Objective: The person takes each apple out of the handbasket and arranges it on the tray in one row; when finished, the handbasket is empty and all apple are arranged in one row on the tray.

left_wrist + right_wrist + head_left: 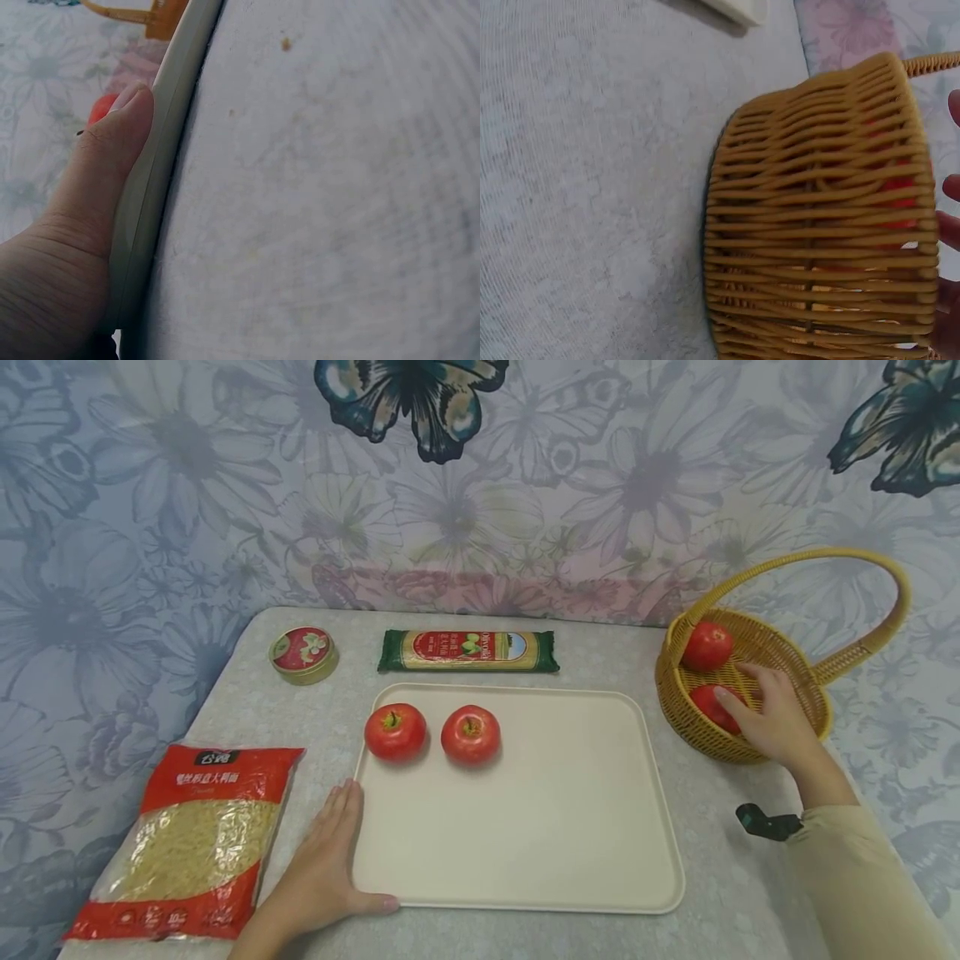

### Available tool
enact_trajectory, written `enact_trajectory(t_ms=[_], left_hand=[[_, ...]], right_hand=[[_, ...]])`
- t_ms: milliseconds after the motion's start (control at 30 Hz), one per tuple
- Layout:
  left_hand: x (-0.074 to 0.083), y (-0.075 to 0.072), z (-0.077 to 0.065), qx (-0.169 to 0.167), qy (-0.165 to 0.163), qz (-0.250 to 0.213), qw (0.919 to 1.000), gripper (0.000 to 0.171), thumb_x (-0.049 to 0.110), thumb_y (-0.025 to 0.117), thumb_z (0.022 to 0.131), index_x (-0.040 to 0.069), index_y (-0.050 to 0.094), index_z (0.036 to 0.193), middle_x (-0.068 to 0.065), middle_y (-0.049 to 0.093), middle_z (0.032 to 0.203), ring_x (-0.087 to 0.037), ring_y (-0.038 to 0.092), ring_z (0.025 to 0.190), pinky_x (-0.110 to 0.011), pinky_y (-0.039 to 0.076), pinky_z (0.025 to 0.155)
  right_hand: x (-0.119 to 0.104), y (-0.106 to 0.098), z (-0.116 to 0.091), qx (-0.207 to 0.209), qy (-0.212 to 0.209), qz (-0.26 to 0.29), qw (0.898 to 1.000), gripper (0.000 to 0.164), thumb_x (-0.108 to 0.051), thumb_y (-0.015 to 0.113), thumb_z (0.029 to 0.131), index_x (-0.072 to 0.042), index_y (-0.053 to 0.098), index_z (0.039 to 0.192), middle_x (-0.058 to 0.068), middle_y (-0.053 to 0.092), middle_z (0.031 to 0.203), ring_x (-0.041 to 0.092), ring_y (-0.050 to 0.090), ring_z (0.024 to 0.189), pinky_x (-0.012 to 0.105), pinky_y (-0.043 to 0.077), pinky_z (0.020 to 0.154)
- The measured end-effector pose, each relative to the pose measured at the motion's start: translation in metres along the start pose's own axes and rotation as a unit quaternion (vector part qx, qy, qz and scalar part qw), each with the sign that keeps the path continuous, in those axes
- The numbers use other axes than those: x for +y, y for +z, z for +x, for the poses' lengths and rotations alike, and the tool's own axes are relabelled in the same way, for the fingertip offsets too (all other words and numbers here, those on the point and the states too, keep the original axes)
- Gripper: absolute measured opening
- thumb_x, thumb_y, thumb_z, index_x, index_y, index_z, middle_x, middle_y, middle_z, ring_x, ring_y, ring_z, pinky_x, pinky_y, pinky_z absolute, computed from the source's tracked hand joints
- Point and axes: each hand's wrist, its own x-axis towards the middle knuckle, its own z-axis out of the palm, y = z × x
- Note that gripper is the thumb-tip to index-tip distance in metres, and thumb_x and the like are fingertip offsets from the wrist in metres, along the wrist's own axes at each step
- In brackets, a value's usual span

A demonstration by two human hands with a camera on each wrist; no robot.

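Observation:
My left hand [322, 852] lies at the near left corner of a cream tray [525, 827], fingers straight along its left edge and thumb [124, 135] against the near edge. Two red tomatoes, a left one [395, 732] and a right one [471, 735], sit side by side in the tray's far left part. Over at the right, my right hand [776, 714] reaches into a wicker basket [690, 727]. Its thumb overlaps the nearer tomato [712, 706] there, with the other fingers spread apart. Another tomato [707, 646] lies farther back inside the basket [817, 202].
Behind the tray lies a green and gold pasta packet [468, 651]. A round tin [303, 655] stands at the far left. A red and clear bag of pasta [195, 843] lies left of my left hand. The basket's tall handle [892, 610] arches above it, near the patterned backdrop [600, 510].

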Motion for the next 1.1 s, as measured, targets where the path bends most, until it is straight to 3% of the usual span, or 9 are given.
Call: enact_trajectory(t_ms=[133,300,433,733,933,1100], left_hand=[[0.000,0.000,0.000,-0.002,-0.004,0.000,1.0000,0.152,0.081,0.073,0.041,0.012,-0.004,0.153,-0.014,-0.001,0.160,-0.034,0.000,0.148,-0.033,-0.008,0.118],[-0.002,0.002,0.000,0.003,0.001,0.007,1.0000,0.152,0.082,0.072,0.041,0.014,-0.005,0.153,-0.013,-0.001,0.160,-0.034,0.000,0.148,-0.016,-0.016,0.111],[-0.002,0.002,0.000,0.007,0.006,0.009,0.9999,0.151,0.082,0.072,0.042,0.014,-0.004,0.153,-0.013,-0.001,0.160,-0.033,0.000,0.148,-0.015,-0.016,0.110],[-0.001,0.001,0.000,0.006,0.004,0.010,0.9999,0.151,0.082,0.072,0.041,0.013,-0.004,0.153,-0.013,-0.001,0.160,-0.033,0.000,0.148,-0.015,-0.016,0.110],[0.000,0.001,0.000,0.005,0.001,0.011,0.9999,0.152,0.082,0.072,0.041,0.014,-0.005,0.153,-0.013,-0.001,0.160,-0.033,0.000,0.148,-0.015,-0.015,0.110],[0.000,0.001,0.000,0.003,0.001,0.009,1.0000,0.152,0.081,0.072,0.041,0.013,-0.005,0.153,-0.014,-0.002,0.160,-0.034,0.000,0.148,-0.020,-0.014,0.113]], right_hand=[[0.007,0.003,0.007,-0.038,0.012,-0.011,0.999,0.076,-0.051,0.043,0.095,0.002,0.026,0.146,0.035,0.027,0.142,0.053,0.028,0.126,0.070,0.029,0.095],[0.011,0.006,0.014,-0.100,0.026,-0.020,0.994,0.079,-0.056,0.038,0.095,0.003,0.024,0.146,0.034,0.031,0.142,0.053,0.028,0.130,0.071,0.026,0.100],[0.013,0.008,0.017,-0.137,0.046,-0.033,0.989,0.081,-0.061,0.033,0.094,-0.002,0.021,0.148,0.033,0.034,0.141,0.053,0.034,0.127,0.070,0.031,0.098],[0.014,0.008,0.020,-0.155,0.076,-0.047,0.984,0.089,-0.068,0.031,0.090,-0.005,0.014,0.150,0.035,0.031,0.143,0.056,0.034,0.125,0.070,0.033,0.096],[0.013,0.006,0.017,-0.166,0.092,-0.045,0.981,0.100,-0.069,0.034,0.089,0.008,0.006,0.147,0.039,0.031,0.138,0.055,0.038,0.120,0.067,0.036,0.096],[0.013,0.006,0.015,-0.161,0.093,-0.060,0.981,0.100,-0.067,0.035,0.090,0.014,0.010,0.144,0.041,0.035,0.133,0.055,0.042,0.116,0.066,0.039,0.094]])
